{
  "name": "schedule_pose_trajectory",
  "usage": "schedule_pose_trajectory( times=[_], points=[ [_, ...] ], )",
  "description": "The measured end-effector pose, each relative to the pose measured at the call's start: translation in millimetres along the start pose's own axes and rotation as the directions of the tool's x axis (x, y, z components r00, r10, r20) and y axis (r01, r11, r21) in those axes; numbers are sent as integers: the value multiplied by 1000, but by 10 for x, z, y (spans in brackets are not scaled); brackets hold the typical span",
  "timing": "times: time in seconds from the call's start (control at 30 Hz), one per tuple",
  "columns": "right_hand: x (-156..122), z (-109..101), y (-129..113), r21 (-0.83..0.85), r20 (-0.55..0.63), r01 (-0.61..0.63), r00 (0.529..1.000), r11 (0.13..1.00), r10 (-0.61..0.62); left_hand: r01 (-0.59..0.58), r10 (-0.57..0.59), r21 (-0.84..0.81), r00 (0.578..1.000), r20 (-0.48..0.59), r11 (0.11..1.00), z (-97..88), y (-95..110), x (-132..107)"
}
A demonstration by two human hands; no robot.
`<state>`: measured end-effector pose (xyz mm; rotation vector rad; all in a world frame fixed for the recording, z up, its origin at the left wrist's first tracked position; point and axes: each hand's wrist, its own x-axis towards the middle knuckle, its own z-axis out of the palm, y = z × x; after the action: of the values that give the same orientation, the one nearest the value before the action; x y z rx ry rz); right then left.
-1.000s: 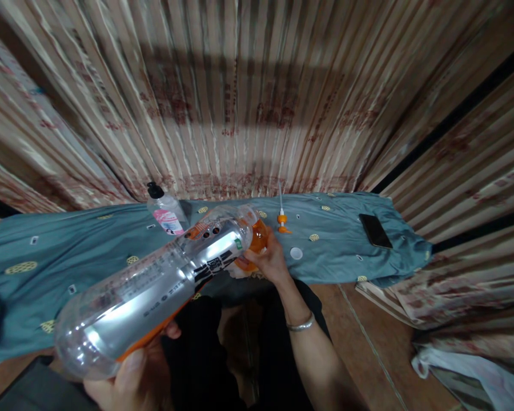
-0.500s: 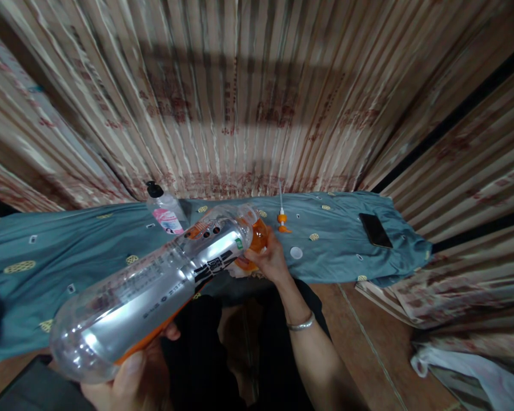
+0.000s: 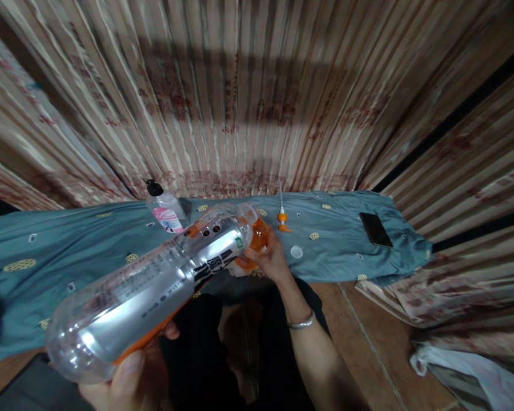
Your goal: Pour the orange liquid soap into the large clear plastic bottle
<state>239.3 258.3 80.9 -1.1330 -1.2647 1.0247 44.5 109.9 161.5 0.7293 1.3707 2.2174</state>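
Observation:
My left hand (image 3: 132,371) grips the lower part of a large clear plastic bottle (image 3: 163,285) with a silver, orange and black label. The bottle is tilted, its neck pointing up and to the right. Behind that neck, my right hand (image 3: 269,254) is wrapped round an orange translucent bottle (image 3: 260,233), partly hidden by the clear one. Whether the two mouths touch cannot be made out. An orange pump head (image 3: 282,218) with a long clear tube lies on the cloth just beyond my right hand. Close by is a small round whitish disc (image 3: 296,252).
A clear pump bottle (image 3: 166,210) with a black top and pink label stands at the back left. A black phone (image 3: 374,229) lies on the right of the teal patterned cloth (image 3: 334,262). Striped curtains (image 3: 257,103) hang behind. A white plastic bag (image 3: 466,365) is at the lower right.
The clear bottle has shifted very slightly in my left hand's grip, its base a touch further left. Both hands keep their holds, and the other things are where they were.

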Motion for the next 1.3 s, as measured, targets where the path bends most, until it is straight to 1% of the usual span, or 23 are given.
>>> schedule_pose_trajectory(
  times=[0.17,0.27,0.47,0.6,0.8,1.0,1.17,1.3],
  points=[
    [-2,7,21,-11,-3,4,1000,1000,-4,-29,29,-5,1000,5,1000,-42,-35,18],
    [-9,7,2,15,-3,4,1000,1000,-4,-36,36,-22,999,7,999,-65,-58,35],
    [-20,4,-36,1,-9,4,1000,1000,-4,-12,12,-2,1000,8,1000,-57,-41,5],
    [-20,3,-58,-9,-3,-5,1000,1000,5,-8,8,-18,999,34,1000,-56,-25,-19],
    [-16,0,-50,-5,18,-6,1000,1000,6,-1,1,-4,1000,8,1000,-79,-39,-7],
    [-13,-4,-54,-10,24,-14,1000,1000,14,11,-11,-5,1000,-26,1000,-29,-24,12],
    [-9,-2,-71,-5,24,-17,1000,1000,17,10,-10,0,1000,-24,1000,-26,-7,32],
    [-11,3,-70,-18,17,-20,1000,1000,20,18,-18,10,1000,-1,1000,-65,-36,24]
  ],
)
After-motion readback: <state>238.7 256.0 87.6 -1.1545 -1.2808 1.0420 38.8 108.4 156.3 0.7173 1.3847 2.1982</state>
